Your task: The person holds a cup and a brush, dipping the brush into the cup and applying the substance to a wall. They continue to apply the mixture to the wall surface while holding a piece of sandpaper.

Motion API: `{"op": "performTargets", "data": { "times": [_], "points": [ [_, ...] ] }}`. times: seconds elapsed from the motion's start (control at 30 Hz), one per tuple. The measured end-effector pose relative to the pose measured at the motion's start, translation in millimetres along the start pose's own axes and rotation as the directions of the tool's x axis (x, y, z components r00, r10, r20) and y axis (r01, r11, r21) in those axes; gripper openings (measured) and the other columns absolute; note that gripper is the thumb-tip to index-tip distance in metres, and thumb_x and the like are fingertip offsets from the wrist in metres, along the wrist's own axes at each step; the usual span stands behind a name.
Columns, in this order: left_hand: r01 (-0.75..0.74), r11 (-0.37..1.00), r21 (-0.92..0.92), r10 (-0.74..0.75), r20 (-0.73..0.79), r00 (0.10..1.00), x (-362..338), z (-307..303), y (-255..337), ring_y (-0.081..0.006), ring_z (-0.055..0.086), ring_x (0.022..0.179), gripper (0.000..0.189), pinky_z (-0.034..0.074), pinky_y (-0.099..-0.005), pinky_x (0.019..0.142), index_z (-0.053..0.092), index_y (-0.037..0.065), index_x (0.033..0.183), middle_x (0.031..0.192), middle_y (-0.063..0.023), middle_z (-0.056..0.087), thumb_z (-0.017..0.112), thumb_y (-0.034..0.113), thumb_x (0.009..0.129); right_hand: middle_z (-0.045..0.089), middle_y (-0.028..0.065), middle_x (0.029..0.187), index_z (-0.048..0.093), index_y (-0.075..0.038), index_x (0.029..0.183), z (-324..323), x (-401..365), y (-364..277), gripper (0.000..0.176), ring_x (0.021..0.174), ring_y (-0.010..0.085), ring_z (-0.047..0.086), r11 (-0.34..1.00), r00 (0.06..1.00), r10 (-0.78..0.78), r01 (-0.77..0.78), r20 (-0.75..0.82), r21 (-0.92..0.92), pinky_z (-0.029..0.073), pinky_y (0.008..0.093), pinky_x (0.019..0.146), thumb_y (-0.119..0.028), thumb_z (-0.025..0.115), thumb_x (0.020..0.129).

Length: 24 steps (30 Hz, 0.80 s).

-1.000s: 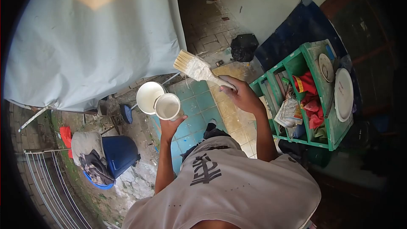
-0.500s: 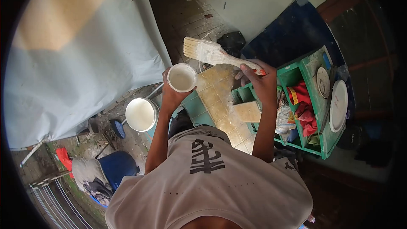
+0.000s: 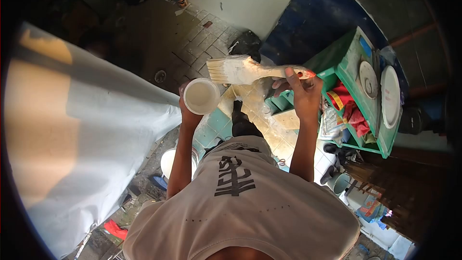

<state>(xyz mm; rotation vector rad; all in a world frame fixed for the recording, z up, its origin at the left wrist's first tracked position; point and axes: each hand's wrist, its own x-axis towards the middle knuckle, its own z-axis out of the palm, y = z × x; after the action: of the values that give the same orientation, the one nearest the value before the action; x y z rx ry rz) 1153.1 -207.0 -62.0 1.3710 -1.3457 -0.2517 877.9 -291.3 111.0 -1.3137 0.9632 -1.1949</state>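
The left hand [image 3: 190, 117] holds a white cup [image 3: 201, 97] from its outer side, the fingers curled about the wall and the mouth facing up toward the camera; something pale lies inside. The right hand [image 3: 306, 98] grips a brush [image 3: 250, 70] near the red-marked end of its handle, the thumb on top and the fingers bent beneath. The brush lies nearly level across the view, out in front of the body, its bristles pointing left and ending just beside the upper right of the cup's rim; whether they touch it I cannot tell. Behind the left forearm, a white bucket [image 3: 169, 164] shows in part. To the right stands a green shelf [image 3: 355, 58], with red cloth [image 3: 354, 117] in a compartment and a large white lid [image 3: 391, 97] against its side. A pale sheet [image 3: 91, 144] hangs at the left, a black bag [image 3: 246, 44] lies beyond the brush, and yellow and teal tiles [image 3: 222, 127] cover the floor below.
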Motion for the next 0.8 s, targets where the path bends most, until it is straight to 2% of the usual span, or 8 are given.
{"op": "performTargets", "data": {
  "times": [0.17,0.3,0.37,0.43,0.53,0.6,0.67,0.8],
  "points": [
    [-0.083,0.992,-0.095,0.074,-0.097,0.993,55.0,21.6,-37.6,-0.0319,0.060,0.111,0.070,0.048,-0.0407,0.097,0.059,0.005,0.124,0.121,-0.0137,0.060,0.092,0.009,0.062,0.072,0.0206,0.077,0.069,0.010,0.092,-11.1,88.3,31.3,0.029,0.059,0.0241,0.069,0.997,0.999,-0.032,0.030,0.028,0.069,0.057,0.0354,0.053,-0.018,0.068,0.099],
    [0.032,0.972,0.234,-0.005,-0.114,0.993,113.8,36.6,-45.7,-0.0316,0.060,0.113,0.070,0.048,-0.0402,0.099,0.059,0.005,0.125,0.121,-0.0129,0.060,0.091,0.010,0.064,0.071,0.0207,0.075,0.069,0.010,0.090,-16.3,173.2,36.3,0.029,0.057,0.0239,0.068,0.996,0.999,-0.010,0.005,0.050,0.093,0.056,0.0357,0.053,-0.018,0.069,0.098],
    [0.199,0.966,0.168,-0.178,-0.129,0.976,140.4,56.1,-49.0,-0.0302,0.061,0.114,0.069,0.049,-0.0391,0.098,0.058,0.004,0.125,0.122,-0.0132,0.061,0.091,0.011,0.065,0.071,0.0210,0.077,0.069,0.010,0.092,-24.1,216.0,33.8,0.026,0.058,0.0238,0.068,0.995,0.993,-0.050,0.039,0.111,0.093,0.056,0.0359,0.053,-0.015,0.067,0.099],
    [0.142,0.944,0.299,-0.121,-0.088,0.989,165.3,74.9,-61.2,-0.0287,0.064,0.112,0.069,0.050,-0.0386,0.097,0.058,0.003,0.125,0.122,-0.0144,0.062,0.092,0.011,0.066,0.072,0.0176,0.083,0.069,0.011,0.098,-33.0,248.1,37.6,0.018,0.070,0.0219,0.072,0.990,0.974,-0.034,0.003,0.223,0.141,0.060,0.0335,0.056,-0.007,0.068,0.097],
    [0.265,0.963,0.057,-0.257,-0.118,0.959,200.9,100.3,-53.0,-0.0300,0.067,0.106,0.069,0.052,-0.0388,0.094,0.057,0.000,0.126,0.116,-0.0156,0.065,0.091,0.013,0.067,0.073,0.0151,0.087,0.070,0.009,0.101,-36.1,283.1,45.1,0.016,0.073,0.0195,0.072,0.986,0.933,-0.030,-0.031,0.359,0.163,0.060,0.0315,0.058,-0.006,0.070,0.096],
    [0.200,0.968,0.151,-0.185,-0.113,0.976,222.9,114.0,-47.8,-0.0303,0.067,0.105,0.069,0.052,-0.0388,0.093,0.057,0.001,0.126,0.115,-0.0157,0.065,0.091,0.013,0.067,0.074,0.0136,0.089,0.071,0.008,0.102,-32.6,301.3,44.1,0.015,0.073,0.0181,0.072,0.987,0.900,-0.055,-0.018,0.431,0.162,0.060,0.0304,0.058,-0.006,0.070,0.095],
    [0.130,0.961,0.244,-0.110,-0.094,0.989,236.2,124.0,-48.7,-0.0306,0.067,0.105,0.069,0.052,-0.0389,0.092,0.057,0.001,0.126,0.114,-0.0159,0.065,0.091,0.012,0.067,0.075,0.0112,0.090,0.072,0.006,0.103,-26.0,312.4,42.2,0.016,0.071,0.0146,0.072,0.994,0.860,-0.109,0.089,0.499,0.064,0.059,0.0280,0.059,-0.007,0.073,0.093],
    [0.213,0.945,0.248,-0.207,-0.050,0.977,245.3,132.0,-72.6,-0.0311,0.067,0.105,0.070,0.053,-0.0396,0.092,0.057,0.002,0.125,0.115,-0.0159,0.064,0.092,0.012,0.066,0.075,0.0134,0.085,0.073,0.007,0.099,-25.0,327.7,44.1,0.023,0.064,0.0137,0.071,0.985,0.848,-0.078,0.146,0.524,-0.090,0.056,0.0261,0.056,-0.013,0.079,0.088]
  ]
}}
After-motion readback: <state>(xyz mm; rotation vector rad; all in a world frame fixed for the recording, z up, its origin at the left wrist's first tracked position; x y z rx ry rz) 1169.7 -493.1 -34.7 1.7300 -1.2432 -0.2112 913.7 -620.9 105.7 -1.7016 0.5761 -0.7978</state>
